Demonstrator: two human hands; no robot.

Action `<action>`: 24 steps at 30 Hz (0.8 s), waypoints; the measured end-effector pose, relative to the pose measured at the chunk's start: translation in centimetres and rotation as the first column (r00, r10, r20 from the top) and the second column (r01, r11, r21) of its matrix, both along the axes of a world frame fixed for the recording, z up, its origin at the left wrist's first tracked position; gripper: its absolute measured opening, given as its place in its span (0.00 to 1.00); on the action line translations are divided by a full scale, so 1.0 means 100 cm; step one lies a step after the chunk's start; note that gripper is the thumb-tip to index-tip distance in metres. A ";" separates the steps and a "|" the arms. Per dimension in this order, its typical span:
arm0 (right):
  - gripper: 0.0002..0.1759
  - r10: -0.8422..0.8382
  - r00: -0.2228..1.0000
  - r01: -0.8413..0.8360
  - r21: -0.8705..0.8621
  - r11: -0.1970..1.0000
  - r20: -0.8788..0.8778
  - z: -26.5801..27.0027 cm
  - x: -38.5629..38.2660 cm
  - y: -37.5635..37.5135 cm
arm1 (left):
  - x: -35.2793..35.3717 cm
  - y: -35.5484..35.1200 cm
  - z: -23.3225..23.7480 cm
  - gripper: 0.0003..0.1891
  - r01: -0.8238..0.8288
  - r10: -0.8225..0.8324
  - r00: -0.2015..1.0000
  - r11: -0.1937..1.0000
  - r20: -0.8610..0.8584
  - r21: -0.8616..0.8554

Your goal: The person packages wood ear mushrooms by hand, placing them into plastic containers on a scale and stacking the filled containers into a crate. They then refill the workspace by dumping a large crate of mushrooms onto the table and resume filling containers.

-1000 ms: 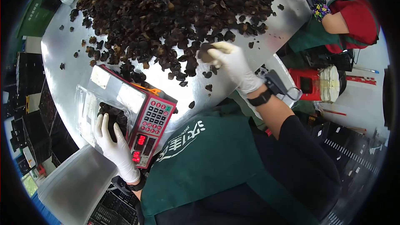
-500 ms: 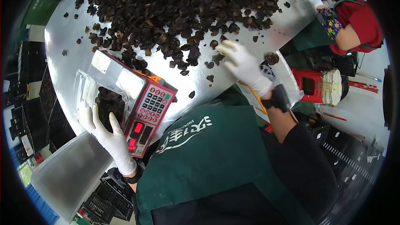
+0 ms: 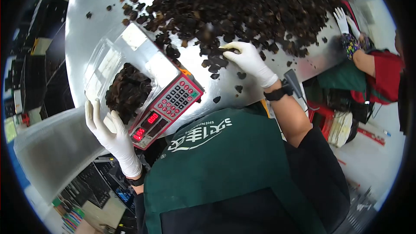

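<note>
At a steel worktop [image 3: 91,26] heaped with dried black fungus [image 3: 234,4], we look down from the head camera over our own green apron [image 3: 216,160], with a red-keyed scale [image 3: 173,104] as our marker. On the scale's platform sits a clear plastic tray [image 3: 102,65] holding a dark mound of fungus [image 3: 128,93], and red digits glow on the scale's display [image 3: 151,118]. Our left hand [image 3: 108,132], in a white glove, lies open with fingers spread against the tray's near corner, just beside the display, and closes on nothing we can make out. Our right hand [image 3: 249,60], gloved too, reaches to the far side of the scale at the heap's edge, its fingertips pinched on a dark piece [image 3: 227,50]. Loose bits dot the bare metal between it and the scale. Well beyond the scale, at the worktop's far rim, a co-worker's gloved hand [image 3: 342,19] rests near the same heap. We judge this to be a portion being topped up by weight. The next move calls for carrying the pinched piece across and dropping it inside the tray's rim, with the left hand's weight kept off the platform.
</note>
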State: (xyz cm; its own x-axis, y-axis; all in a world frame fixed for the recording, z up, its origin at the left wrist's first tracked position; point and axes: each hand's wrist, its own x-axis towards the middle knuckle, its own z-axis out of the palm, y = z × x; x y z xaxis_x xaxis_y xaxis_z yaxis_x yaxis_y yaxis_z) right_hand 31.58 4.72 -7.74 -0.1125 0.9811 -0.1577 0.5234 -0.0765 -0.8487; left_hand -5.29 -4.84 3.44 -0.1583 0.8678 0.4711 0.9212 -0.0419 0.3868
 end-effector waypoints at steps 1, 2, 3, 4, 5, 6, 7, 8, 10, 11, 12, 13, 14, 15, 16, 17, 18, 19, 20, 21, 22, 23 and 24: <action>0.15 -0.029 0.987 0.006 -0.143 0.990 -0.158 0.016 -0.003 0.004 | -0.003 -0.003 -0.002 0.24 -0.023 0.023 1.000 1.000 0.014 0.006; 0.15 -0.080 0.949 -0.011 -0.287 0.958 -0.304 0.024 -0.007 0.009 | -0.006 -0.006 -0.005 0.24 -0.049 0.049 0.999 0.999 0.012 0.014; 0.15 -0.060 0.931 -0.059 -0.311 0.948 -0.361 0.023 -0.008 0.015 | -0.008 -0.008 -0.008 0.24 -0.065 0.065 0.998 0.998 0.017 0.024; 0.18 -0.052 0.925 -0.058 -0.276 0.959 -0.375 0.029 -0.015 0.018 | -0.010 -0.011 -0.009 0.23 -0.085 0.084 0.996 0.996 0.022 0.034; 0.18 -0.042 0.928 -0.072 -0.288 0.955 -0.370 0.040 -0.024 0.021 | -0.011 -0.012 -0.009 0.22 -0.096 0.095 0.995 0.995 0.007 0.042; 0.18 -0.022 0.927 -0.098 -0.299 0.949 -0.374 0.056 -0.038 0.025 | -0.013 -0.015 -0.008 0.22 -0.108 0.107 0.994 0.993 0.014 0.055; 0.17 0.032 0.912 -0.165 -0.293 0.942 -0.410 0.069 -0.052 0.029 | -0.015 -0.017 -0.006 0.22 -0.126 0.125 0.992 0.990 0.026 0.061; 0.16 0.118 0.916 -0.223 -0.241 0.945 -0.383 0.077 -0.067 0.035 | -0.016 -0.018 -0.004 0.22 -0.146 0.144 0.989 0.987 0.036 0.067; 0.14 0.306 0.913 -0.303 0.052 0.951 -0.271 0.085 -0.108 0.042 | -0.022 -0.016 0.001 0.21 -0.198 0.192 0.979 0.976 0.066 0.086; 0.14 0.395 0.868 -0.340 0.219 0.915 -0.300 0.096 -0.132 0.040 | -0.028 -0.014 0.001 0.21 -0.214 0.205 0.974 0.972 0.093 0.099; 0.14 0.476 0.849 -0.387 0.345 0.855 -0.229 0.108 -0.154 0.038 | -0.036 -0.012 0.002 0.20 -0.210 0.203 0.977 0.972 0.069 0.105; 0.15 0.555 0.825 -0.443 0.492 0.750 -0.103 0.109 -0.173 0.037 | -0.043 -0.010 0.001 0.20 -0.221 0.215 0.974 0.969 0.072 0.109; 0.16 0.602 0.798 -0.491 0.616 0.617 0.032 0.108 -0.191 0.037 | -0.049 -0.007 0.001 0.20 -0.230 0.222 0.972 0.967 0.076 0.113; 0.17 0.620 0.775 -0.523 0.677 0.518 0.125 0.099 -0.207 0.035 | -0.054 -0.004 0.000 0.20 -0.245 0.235 0.967 0.964 0.100 0.108; 0.18 0.621 0.753 -0.550 0.726 0.414 0.217 0.086 -0.220 0.033 | -0.058 -0.002 0.000 0.19 -0.256 0.243 0.962 0.961 0.124 0.101; 0.19 0.620 0.702 -0.628 0.713 0.310 0.349 0.076 -0.227 0.033 | -0.063 0.001 -0.001 0.19 -0.250 0.237 0.963 0.962 0.127 0.108; 0.20 0.628 0.686 -0.654 0.689 0.313 0.366 0.073 -0.231 0.033 | -0.066 0.002 0.000 0.19 -0.251 0.237 0.963 0.962 0.126 0.108; 0.20 0.639 0.667 -0.681 0.661 0.315 0.383 0.071 -0.233 0.032 | -0.068 0.003 0.001 0.19 -0.254 0.241 0.962 0.961 0.126 0.105; 0.21 0.653 0.644 -0.710 0.629 0.316 0.399 0.068 -0.233 0.031 | -0.070 0.002 0.001 0.19 -0.261 0.248 0.960 0.960 0.128 0.096; 0.24 0.680 0.671 -0.665 0.646 0.376 0.296 0.086 -0.225 0.027 | -0.071 0.003 0.004 0.19 -0.242 0.224 0.960 0.965 0.167 0.099; 0.26 0.657 0.705 -0.651 0.609 0.452 0.266 0.085 -0.223 0.028 | -0.073 0.003 0.003 0.19 -0.236 0.217 0.958 0.968 0.188 0.081; 0.27 0.649 0.733 -0.628 0.571 0.528 0.205 0.090 -0.217 0.030 | -0.076 0.006 0.002 0.20 -0.224 0.207 0.956 0.972 0.208 0.064; 0.28 0.630 0.762 -0.599 0.532 0.599 0.150 0.102 -0.211 0.033 | -0.080 0.010 0.000 0.20 -0.208 0.190 0.955 0.977 0.227 0.056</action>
State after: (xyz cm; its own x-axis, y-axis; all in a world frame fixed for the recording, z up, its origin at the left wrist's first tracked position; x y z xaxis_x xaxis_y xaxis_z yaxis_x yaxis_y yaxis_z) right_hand 10.45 8.00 2.41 -0.7120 0.5947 0.3733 0.2367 0.7038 -0.6698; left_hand -13.31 -3.88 3.41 -0.4312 0.7698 0.4706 0.8069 0.0956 0.5830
